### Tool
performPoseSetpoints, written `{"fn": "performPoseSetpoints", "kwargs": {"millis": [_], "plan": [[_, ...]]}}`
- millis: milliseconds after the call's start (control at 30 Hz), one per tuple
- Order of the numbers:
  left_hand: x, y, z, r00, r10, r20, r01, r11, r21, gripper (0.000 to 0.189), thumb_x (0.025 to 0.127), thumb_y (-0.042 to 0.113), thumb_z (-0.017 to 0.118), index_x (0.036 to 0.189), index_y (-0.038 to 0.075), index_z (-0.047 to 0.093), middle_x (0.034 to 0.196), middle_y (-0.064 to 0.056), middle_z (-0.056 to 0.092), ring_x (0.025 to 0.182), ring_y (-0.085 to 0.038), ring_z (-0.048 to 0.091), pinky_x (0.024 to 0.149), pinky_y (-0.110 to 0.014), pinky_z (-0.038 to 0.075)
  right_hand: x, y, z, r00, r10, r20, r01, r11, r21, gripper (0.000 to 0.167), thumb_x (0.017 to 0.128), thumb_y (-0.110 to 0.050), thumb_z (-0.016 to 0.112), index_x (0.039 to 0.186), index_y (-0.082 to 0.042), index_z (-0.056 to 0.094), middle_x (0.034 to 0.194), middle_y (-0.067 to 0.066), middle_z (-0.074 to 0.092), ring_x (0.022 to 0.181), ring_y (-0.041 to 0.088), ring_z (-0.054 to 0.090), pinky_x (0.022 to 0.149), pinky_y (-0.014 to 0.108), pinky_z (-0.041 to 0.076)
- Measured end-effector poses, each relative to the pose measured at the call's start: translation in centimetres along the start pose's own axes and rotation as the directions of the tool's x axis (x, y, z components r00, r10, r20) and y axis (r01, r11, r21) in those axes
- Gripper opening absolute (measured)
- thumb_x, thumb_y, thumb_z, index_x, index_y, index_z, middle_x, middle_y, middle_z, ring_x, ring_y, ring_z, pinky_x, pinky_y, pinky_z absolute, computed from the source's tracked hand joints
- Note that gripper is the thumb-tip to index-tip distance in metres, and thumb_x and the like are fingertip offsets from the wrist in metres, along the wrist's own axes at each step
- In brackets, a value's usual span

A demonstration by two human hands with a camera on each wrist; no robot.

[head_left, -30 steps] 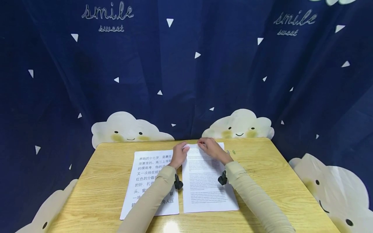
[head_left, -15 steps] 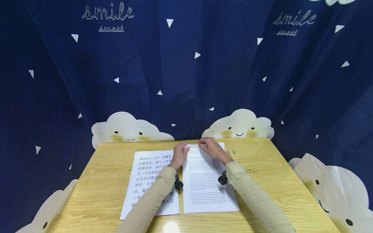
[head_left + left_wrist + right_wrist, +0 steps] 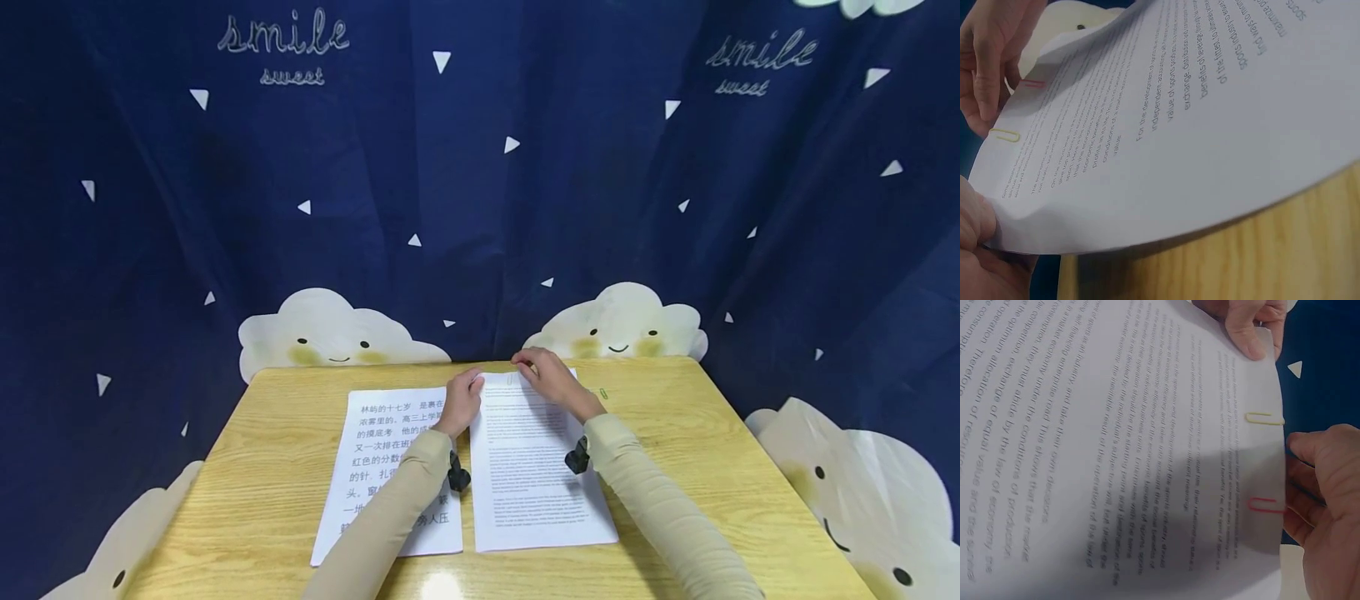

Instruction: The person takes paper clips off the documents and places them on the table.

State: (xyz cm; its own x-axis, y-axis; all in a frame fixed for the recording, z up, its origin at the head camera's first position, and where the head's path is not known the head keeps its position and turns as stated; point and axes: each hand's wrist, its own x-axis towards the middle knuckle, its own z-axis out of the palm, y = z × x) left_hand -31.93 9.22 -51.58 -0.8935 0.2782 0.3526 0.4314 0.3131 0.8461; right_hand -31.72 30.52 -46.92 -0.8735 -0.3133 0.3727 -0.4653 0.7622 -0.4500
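Note:
A stack of printed English pages (image 3: 540, 467) lies on the table, its top end lifted in the wrist views. My left hand (image 3: 461, 402) pinches its top left corner between thumb and fingers. On the top edge sit a yellow paper clip (image 3: 1265, 418) and a red paper clip (image 3: 1266, 505). My right hand (image 3: 555, 385) is at this edge, its fingers loosely bent just beyond the clips and apparently holding nothing. In the right wrist view, its thumb is close to the paper's edge between the two clips; whether it touches the paper is unclear.
Left of the stack lie pages with large Chinese print (image 3: 360, 450), partly under my left forearm. A green paper clip (image 3: 603, 393) lies on the wooden table (image 3: 697, 450) to the right. A dark blue curtain (image 3: 480, 183) with clouds hangs behind the table.
My right hand has lifted slightly off the top edge, letting go of the yellow paper clip, which now shows on the pages. My left hand keeps its grip on the corner.

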Motion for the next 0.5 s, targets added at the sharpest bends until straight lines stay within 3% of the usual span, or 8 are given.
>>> {"fn": "performPoseSetpoints", "kwargs": {"millis": [133, 300, 500], "plan": [[-0.04, 0.09, -0.02, 1.000, -0.012, 0.003, 0.012, 1.000, -0.010, 0.021, 0.108, -0.001, 0.048, 0.097, -0.008, 0.064, 0.070, -0.009, 0.046, 0.064, -0.019, 0.040, 0.070, -0.036, 0.039, 0.17, 0.12, -0.04, 1.000, -0.021, 0.000, 0.021, 1.000, -0.014, 0.008, 0.100, -0.005, 0.068, 0.102, -0.004, 0.075, 0.101, 0.009, 0.074, 0.098, 0.026, 0.066, 0.092, 0.046, 0.053], [0.03, 0.13, -0.02, 0.999, -0.040, 0.008, 0.040, 0.999, -0.035, 0.022, 0.109, 0.001, 0.048, 0.099, -0.009, 0.066, 0.074, -0.012, 0.050, 0.067, -0.018, 0.043, 0.070, -0.034, 0.040, 0.20, -0.21, -0.01, 0.998, -0.007, 0.064, 0.008, 1.000, -0.014, 0.008, 0.100, -0.009, 0.069, 0.100, -0.005, 0.076, 0.099, 0.007, 0.074, 0.099, 0.026, 0.066, 0.095, 0.046, 0.053], [0.12, 0.03, 0.16, 1.000, -0.030, 0.005, 0.031, 0.999, -0.012, 0.023, 0.109, 0.001, 0.048, 0.095, -0.009, 0.063, 0.069, -0.006, 0.042, 0.063, -0.016, 0.040, 0.066, -0.030, 0.038, 0.13, -0.63, 0.07, 0.997, -0.011, 0.077, 0.008, 0.999, 0.039, 0.012, 0.100, -0.006, 0.067, 0.103, 0.002, 0.076, 0.097, 0.008, 0.073, 0.092, 0.022, 0.067, 0.088, 0.042, 0.057]]}}
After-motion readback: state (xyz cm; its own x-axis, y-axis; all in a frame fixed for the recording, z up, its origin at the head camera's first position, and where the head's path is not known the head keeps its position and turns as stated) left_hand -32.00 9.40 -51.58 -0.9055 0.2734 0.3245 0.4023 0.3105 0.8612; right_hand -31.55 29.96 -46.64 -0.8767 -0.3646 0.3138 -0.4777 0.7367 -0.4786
